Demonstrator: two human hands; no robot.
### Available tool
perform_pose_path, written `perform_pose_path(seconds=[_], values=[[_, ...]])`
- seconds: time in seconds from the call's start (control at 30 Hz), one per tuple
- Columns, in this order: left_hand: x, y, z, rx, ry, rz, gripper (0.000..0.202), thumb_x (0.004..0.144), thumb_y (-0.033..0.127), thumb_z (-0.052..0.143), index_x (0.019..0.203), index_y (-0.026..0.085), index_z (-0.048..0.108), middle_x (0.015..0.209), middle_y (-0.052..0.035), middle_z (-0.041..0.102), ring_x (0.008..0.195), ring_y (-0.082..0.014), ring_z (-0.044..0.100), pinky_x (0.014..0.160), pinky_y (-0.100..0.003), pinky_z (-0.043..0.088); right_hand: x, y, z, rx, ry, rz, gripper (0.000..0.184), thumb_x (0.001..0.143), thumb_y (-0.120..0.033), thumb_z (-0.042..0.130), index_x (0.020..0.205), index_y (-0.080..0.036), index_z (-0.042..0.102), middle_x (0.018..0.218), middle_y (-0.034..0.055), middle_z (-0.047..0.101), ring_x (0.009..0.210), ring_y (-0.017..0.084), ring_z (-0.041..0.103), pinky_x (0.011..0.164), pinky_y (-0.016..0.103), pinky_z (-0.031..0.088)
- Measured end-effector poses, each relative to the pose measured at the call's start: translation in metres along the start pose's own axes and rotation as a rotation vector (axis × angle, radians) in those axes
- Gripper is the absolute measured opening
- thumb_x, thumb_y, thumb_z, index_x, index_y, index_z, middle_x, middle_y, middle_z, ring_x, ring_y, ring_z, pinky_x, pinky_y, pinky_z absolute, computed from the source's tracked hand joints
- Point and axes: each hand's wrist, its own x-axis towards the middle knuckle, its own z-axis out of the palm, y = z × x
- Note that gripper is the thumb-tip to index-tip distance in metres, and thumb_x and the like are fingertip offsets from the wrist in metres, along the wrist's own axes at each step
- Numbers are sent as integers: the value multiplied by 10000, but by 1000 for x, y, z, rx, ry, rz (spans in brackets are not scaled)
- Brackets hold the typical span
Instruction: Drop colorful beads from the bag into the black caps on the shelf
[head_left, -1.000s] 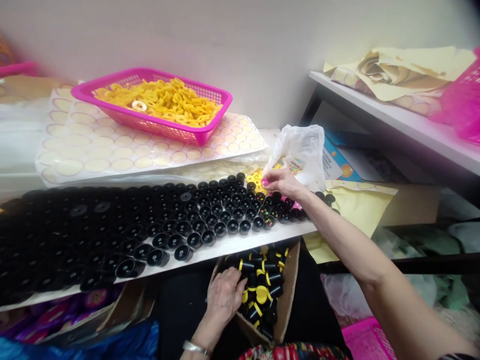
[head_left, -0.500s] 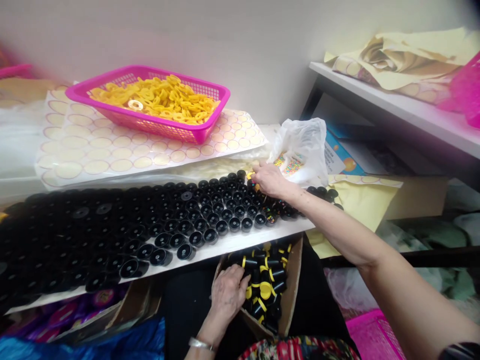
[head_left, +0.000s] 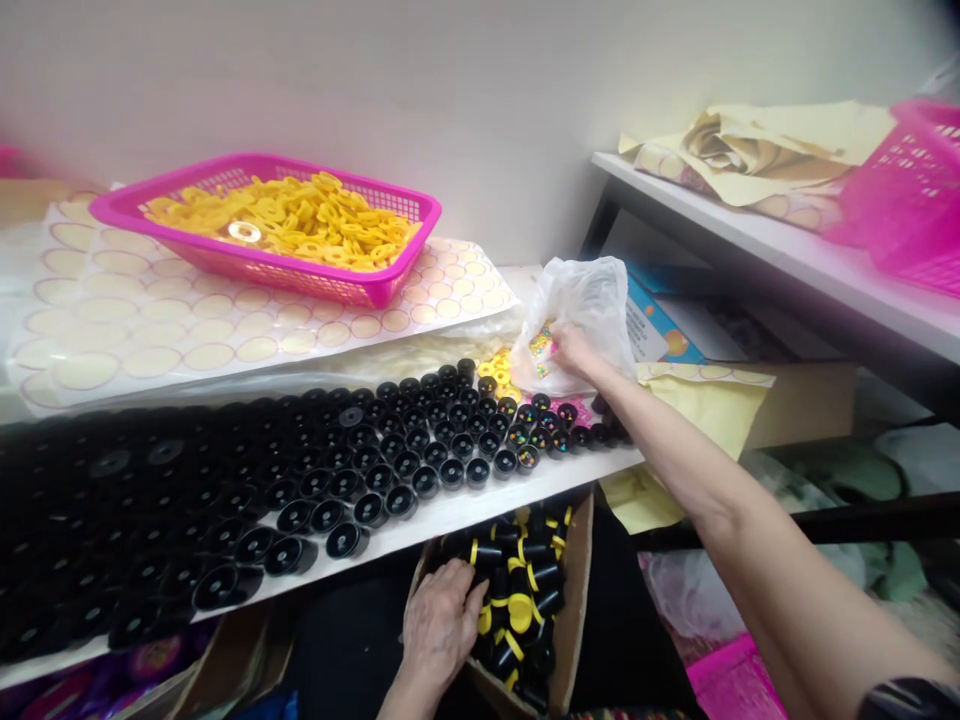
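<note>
My right hand reaches into the mouth of a white plastic bag with small multicoloured beads in it. Its fingers are bunched together at the beads; what they hold is hidden. Left of it, many round black cups stand in rows on a white board. A few cups near the right end hold coloured beads. My left hand lies over the left edge of a cardboard box, fingers loosely bent and apart. Inside are black containers with yellow caps.
A pink basket of yellow ring-like pieces stands on sheets printed with ovals. Yellow rings and pink bits lie by the bag. At right, a shelf bears paper and another pink basket.
My right hand has moved from above the cups at the right end into the bag, uncovering cups with beads and yellow rings. My left hand stays at the box. The view has shifted slightly.
</note>
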Motion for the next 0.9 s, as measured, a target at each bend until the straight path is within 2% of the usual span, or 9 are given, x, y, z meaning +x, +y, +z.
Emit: perform_pose_path(seconds=[0.13,0.3,0.37,0.47,0.53,0.67,0.83,0.9], values=[[0,1,-1,16,6,6,182,891,266,489,764,214,609,783,-10,664,694,-147,634,645,-269,448,10,-7,6,-34,-17,-32,337,784,-72,485,1062,-55,674,1032,206,677,987,276,633,780,287,455],[1,3,-1,31,-12,-16,163,885,252,493,785,212,616,796,-14,667,716,-161,641,659,-282,456,14,-19,3,-26,11,-137,343,802,-101,490,1091,-86,675,1152,234,631,1135,326,560,872,363,449],[1,3,-1,37,-23,-14,156,885,252,497,800,210,621,793,-12,664,719,-164,643,659,-287,457,16,-22,3,-1,-24,-174,292,751,-101,563,1004,-86,708,1088,234,662,1098,335,581,863,371,452],[2,4,-3,39,-29,-6,149,881,248,506,793,208,620,774,-6,659,709,-162,642,647,-281,455,18,-24,6,72,-122,-210,200,605,-59,670,795,-74,729,882,202,713,915,320,649,762,340,474],[3,6,-4,40,-25,-11,144,873,244,516,777,207,616,764,-5,659,698,-160,640,645,-277,454,17,-22,8,157,-174,-226,164,546,-45,675,700,-83,715,766,144,715,794,274,657,681,295,471],[3,8,-6,35,-20,-29,138,866,239,523,766,204,613,764,-7,660,700,-166,644,656,-282,460,11,-5,7,419,-169,-230,137,577,-133,614,684,-117,697,643,14,665,647,160,599,572,215,431],[3,7,-5,30,9,-12,144,864,225,518,749,206,602,754,-7,658,683,-157,640,637,-272,456,-1,11,5,746,-51,-174,303,598,-246,578,834,-88,684,731,44,665,628,131,574,567,228,447],[3,6,-4,36,16,-12,147,861,217,518,737,205,597,746,-7,657,674,-156,638,627,-269,453,-9,10,6,884,-40,-170,318,577,-282,610,824,-95,682,737,52,665,640,139,581,593,254,467]])
